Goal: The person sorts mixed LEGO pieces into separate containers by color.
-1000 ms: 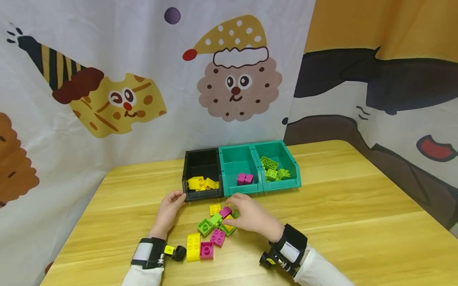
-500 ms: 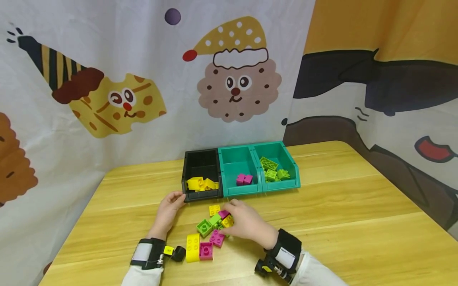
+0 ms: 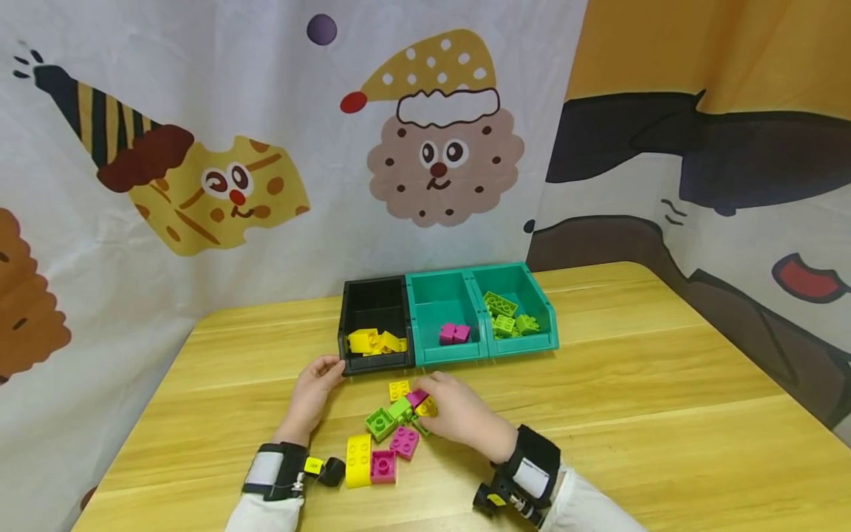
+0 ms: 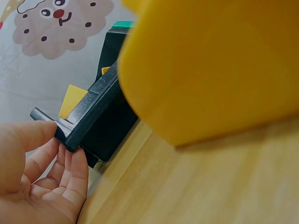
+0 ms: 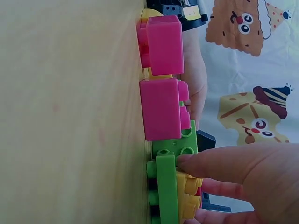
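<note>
My left hand (image 3: 314, 391) grips the front left corner of the black bin (image 3: 377, 363). In the left wrist view its thumb rests on the rim and the fingers curl beneath. Over the brick pile, my right hand (image 3: 460, 412) pinches a yellow building brick (image 5: 187, 193) between thumb and fingers. A green brick (image 5: 167, 189) lies against that yellow brick in the right wrist view. A magenta brick (image 3: 417, 397) shows beside the right fingertips, partly covered. Close by are light green bricks (image 3: 380, 423), another magenta brick (image 3: 404, 442) and a small yellow brick (image 3: 399, 390).
Two teal bins (image 3: 452, 360) adjoin the black bin, holding magenta bricks (image 3: 455, 334) and green bricks (image 3: 505, 325). Yellow bricks (image 3: 372, 341) lie in the black bin. Nearer me stand a long yellow brick (image 3: 359, 459) and a magenta brick (image 3: 383, 467). A printed curtain (image 3: 319, 244) hangs behind.
My right hand has come slightly left and nearer over the pile. Its thumb has shifted from beside the magenta brick to the yellow brick's edge. The left hand stays on the bin.
</note>
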A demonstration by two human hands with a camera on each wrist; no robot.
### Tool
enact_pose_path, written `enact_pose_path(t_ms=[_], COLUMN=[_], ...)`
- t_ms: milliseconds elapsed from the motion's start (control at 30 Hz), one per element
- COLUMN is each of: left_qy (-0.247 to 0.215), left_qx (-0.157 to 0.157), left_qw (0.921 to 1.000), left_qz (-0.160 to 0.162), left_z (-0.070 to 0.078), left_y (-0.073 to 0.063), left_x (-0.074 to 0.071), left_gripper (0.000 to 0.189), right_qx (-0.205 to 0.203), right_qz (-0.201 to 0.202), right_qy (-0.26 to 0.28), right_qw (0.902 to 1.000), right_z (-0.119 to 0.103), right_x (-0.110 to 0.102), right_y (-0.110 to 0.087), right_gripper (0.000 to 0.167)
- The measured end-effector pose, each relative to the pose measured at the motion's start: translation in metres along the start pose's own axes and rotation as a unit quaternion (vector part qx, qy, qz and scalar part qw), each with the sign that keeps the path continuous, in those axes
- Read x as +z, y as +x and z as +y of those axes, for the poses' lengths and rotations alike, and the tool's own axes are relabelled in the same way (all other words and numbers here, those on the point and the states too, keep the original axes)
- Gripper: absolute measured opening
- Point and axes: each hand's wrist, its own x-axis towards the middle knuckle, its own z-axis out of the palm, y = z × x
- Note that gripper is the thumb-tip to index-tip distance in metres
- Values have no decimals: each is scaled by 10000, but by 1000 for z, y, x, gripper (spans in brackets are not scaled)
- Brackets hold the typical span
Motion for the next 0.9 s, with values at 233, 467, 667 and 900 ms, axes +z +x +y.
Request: enact_pose_path(t_ms=[233,467,667,900], left_qy=[7,8,28,75], left_qx=[24,21,-29,29], left_qw=[10000,10000,10000,10000], left_qz=[24,6,4,0], left_z=[-1,-1,-1,-1], left_y=[1,1,1,1], left_x=[0,1,1,1], left_gripper=[25,27,25,26], right_qx=[-28,-160,-280,-257], right_qz=[24,156,258,314], right_qy=[200,344,390,352], right_qw=[9998,9992,9985,9986], right_z=[1,2,1,0], right_x=[-1,-3,-8,-13], right_y=[0,0,-1,-1], right_gripper=[42,39,31,29])
